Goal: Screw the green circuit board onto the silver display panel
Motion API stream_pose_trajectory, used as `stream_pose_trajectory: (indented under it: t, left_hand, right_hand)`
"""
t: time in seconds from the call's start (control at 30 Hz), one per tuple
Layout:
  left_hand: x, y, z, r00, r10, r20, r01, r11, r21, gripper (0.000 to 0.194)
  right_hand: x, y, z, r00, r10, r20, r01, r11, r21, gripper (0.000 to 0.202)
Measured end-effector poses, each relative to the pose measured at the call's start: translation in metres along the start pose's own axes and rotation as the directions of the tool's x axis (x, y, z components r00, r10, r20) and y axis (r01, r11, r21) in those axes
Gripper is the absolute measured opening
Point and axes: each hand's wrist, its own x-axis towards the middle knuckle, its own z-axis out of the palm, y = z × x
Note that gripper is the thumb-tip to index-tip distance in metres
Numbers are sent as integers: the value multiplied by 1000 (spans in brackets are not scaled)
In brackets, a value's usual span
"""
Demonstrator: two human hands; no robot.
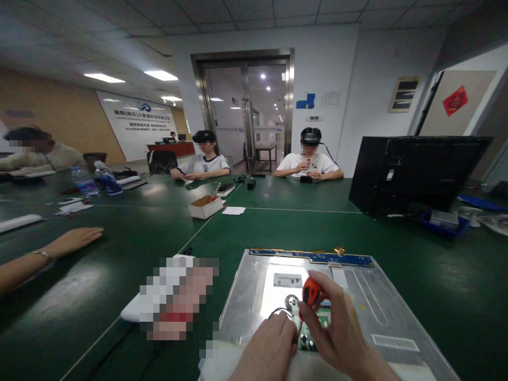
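My right hand grips an orange and black screwdriver by its handle, fingers wrapped around it. Its shaft points down at a green circuit board on the metal back of a flat display panel. My left hand rests at the left edge of that board, with its fingers bent down; what they hold, if anything, is hidden. A dark wire curves beside the left fingertips. Along the panel's far edge runs a narrow blue circuit strip.
Left of the panel lies a white and reddish item, blurred out. A small open box stands farther off. At right are a black monitor and a blue tray. Another person's arm reaches in from the left; several people sit around the table.
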Motion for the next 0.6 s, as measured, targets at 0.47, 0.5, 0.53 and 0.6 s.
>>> stream_pose_trajectory:
  t: [0.47, 0.5, 0.53, 0.6]
  left_hand:
    - [-1, 1, -2, 999, -35, 40, 35, 999, 3, 34]
    - [-1, 1, -2, 999, -36, 41, 36, 999, -2, 34]
    - [-1, 0, -2, 999, -33, 37, 34, 999, -11, 33]
    - [-2, -2, -2, 1000, -18, 22, 18, 999, -27, 31]
  right_hand:
    - [-2, 0, 0, 1000, -13, 15, 13, 1000, -3, 37]
    - [-2, 0, 0, 1000, -16, 14, 16, 1000, -7, 37]
    - [-2, 0, 0, 1000, -20, 11, 20, 1000, -13, 37]
    - [-1, 0, -1, 1000, -22, 0, 22, 1000, -21, 38]
